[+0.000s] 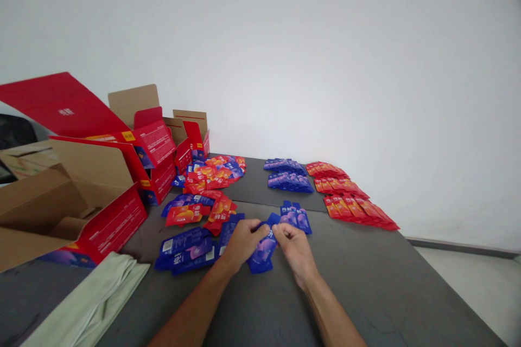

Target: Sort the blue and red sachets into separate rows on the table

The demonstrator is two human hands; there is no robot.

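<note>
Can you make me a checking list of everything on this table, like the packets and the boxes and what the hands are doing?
Surface: dark grey table, against a white wall.
Job's things: blue packets gripped by both hands; a small blue stack just beyond them.
Clutter: mixed loose pile of red and blue packets; sorted blue stacks and red rows farther right; open red boxes; brown cardboard box; pale green cloth.
Grippers: left hand and right hand both closed on the blue packets.
Cables: nothing seen.
Surroundings: pale floor at right; no other person seen.
</note>
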